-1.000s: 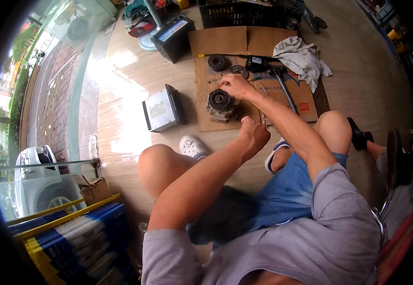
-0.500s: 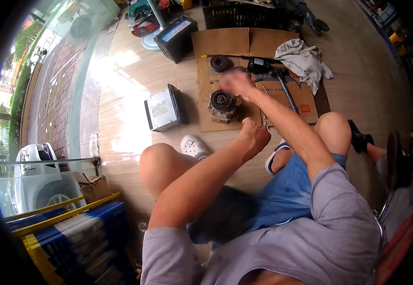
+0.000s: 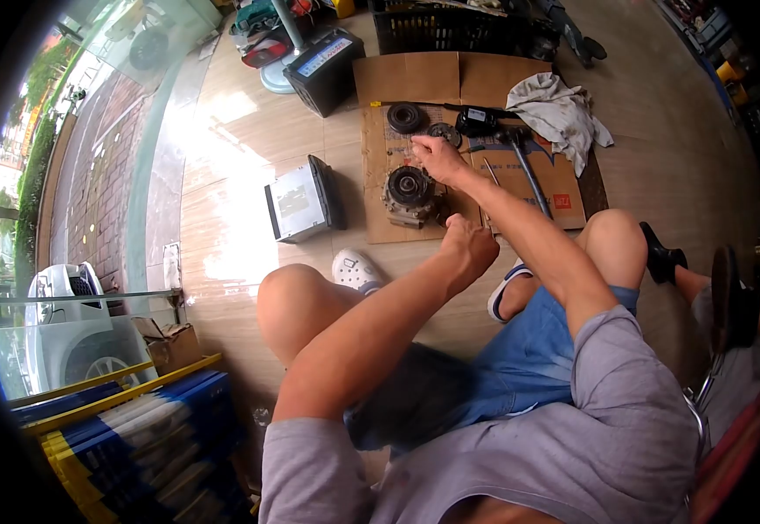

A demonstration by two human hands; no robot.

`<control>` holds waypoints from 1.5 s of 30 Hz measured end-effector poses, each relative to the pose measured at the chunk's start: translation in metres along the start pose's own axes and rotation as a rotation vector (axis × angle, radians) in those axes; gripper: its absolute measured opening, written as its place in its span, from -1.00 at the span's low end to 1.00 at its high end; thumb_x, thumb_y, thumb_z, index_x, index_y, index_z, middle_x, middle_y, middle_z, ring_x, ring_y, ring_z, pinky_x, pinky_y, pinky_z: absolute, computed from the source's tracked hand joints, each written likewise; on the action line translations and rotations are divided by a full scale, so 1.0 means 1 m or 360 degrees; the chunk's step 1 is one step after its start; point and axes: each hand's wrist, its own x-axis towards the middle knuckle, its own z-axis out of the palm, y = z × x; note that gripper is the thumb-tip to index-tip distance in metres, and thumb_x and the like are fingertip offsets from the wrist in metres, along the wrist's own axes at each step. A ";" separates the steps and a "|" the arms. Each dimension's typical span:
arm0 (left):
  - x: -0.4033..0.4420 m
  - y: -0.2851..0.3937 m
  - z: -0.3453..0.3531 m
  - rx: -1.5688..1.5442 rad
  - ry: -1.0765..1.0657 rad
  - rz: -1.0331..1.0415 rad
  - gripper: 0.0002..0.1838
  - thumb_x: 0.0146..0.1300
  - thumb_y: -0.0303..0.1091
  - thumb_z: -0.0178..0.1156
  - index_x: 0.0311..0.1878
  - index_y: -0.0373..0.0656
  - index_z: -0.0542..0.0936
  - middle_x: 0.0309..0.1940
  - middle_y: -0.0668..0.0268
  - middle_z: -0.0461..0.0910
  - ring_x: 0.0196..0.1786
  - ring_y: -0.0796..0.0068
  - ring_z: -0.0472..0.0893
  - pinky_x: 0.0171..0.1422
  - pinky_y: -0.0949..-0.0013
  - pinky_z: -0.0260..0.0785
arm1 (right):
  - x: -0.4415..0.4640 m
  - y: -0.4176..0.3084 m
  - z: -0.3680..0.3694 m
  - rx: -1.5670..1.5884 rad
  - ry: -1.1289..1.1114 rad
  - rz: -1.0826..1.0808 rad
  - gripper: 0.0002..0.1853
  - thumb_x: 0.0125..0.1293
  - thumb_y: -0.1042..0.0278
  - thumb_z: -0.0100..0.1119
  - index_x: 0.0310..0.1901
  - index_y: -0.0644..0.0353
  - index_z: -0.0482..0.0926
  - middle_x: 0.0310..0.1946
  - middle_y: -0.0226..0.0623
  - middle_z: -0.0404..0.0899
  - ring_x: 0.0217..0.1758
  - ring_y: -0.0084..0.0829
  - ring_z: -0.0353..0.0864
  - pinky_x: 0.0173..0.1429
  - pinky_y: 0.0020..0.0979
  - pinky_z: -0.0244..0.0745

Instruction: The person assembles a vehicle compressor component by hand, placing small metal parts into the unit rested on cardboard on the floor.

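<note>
Pulley-topped unit [image 3: 410, 197] sat on cardboard [image 3: 376, 170]; left hand [image 3: 470, 248] curled at its four o'clock, right hand [image 3: 441, 161] bent-fingered at one; couldn't tell grasps.

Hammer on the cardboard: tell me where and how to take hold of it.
The hammer is probably best gripped mid-handle, the right hand coming from above on the near side: it lies flat, long handle toward the person, head farther away.

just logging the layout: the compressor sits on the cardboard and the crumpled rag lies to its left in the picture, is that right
Not quite: the head view shows the crumpled rag to the right of the compressor. The compressor does sit on the cardboard.
</note>
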 end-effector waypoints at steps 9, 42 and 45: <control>0.002 0.001 -0.001 -0.0060 -0.0160 -0.0039 -0.82 0.17 -0.34 0.23 -0.17 -0.01 0.73 -0.14 0.34 0.69 -0.05 0.29 0.67 -0.04 0.05 0.37 | -0.003 -0.022 -0.017 0.0870 -0.0104 0.0798 -0.55 0.44 0.05 0.09 0.09 0.31 0.52 -0.16 -0.22 0.63 -0.34 -0.48 0.64 -0.28 -0.47 0.60; 0.001 -0.002 0.006 -0.0026 0.0098 0.0000 -0.92 0.01 -0.38 0.29 -0.42 -0.03 0.75 -0.38 0.37 0.69 -0.21 0.36 0.68 -0.26 0.26 0.45 | 0.002 -0.003 0.003 -0.0352 -0.0044 -0.0019 -0.59 0.42 0.01 -0.01 -0.02 0.21 0.54 -0.48 -0.07 0.58 -0.30 -0.11 0.63 -0.11 -0.27 0.52; 0.004 -0.003 0.014 -0.0048 0.0180 0.0015 -0.92 0.00 -0.39 0.28 -0.43 -0.06 0.74 -0.36 0.36 0.69 -0.21 0.36 0.68 -0.28 0.26 0.46 | 0.000 -0.006 0.001 0.0212 0.0017 0.0189 -0.62 0.44 0.08 0.01 0.03 0.24 0.51 -0.35 -0.12 0.64 -0.27 -0.25 0.66 -0.15 -0.36 0.56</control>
